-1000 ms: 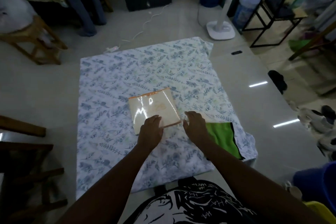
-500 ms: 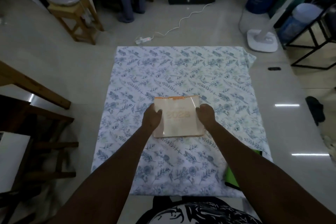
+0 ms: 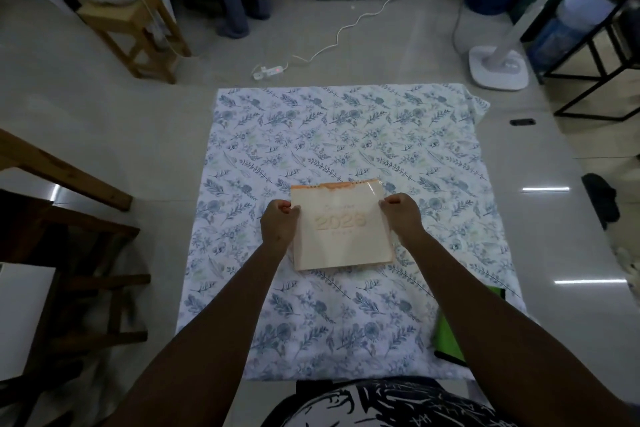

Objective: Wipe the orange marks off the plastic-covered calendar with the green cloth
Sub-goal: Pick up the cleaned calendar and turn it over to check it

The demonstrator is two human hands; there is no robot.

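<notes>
Both hands point(image 3: 278, 224) grip calendar point(image 3: 341, 229) — edges.

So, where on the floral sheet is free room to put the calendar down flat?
The floral sheet is bare beyond the calendar, up to its far edge, and along both sides. The near strip is crowded: both forearms cross it and the green cloth lies at the near right corner.
</notes>
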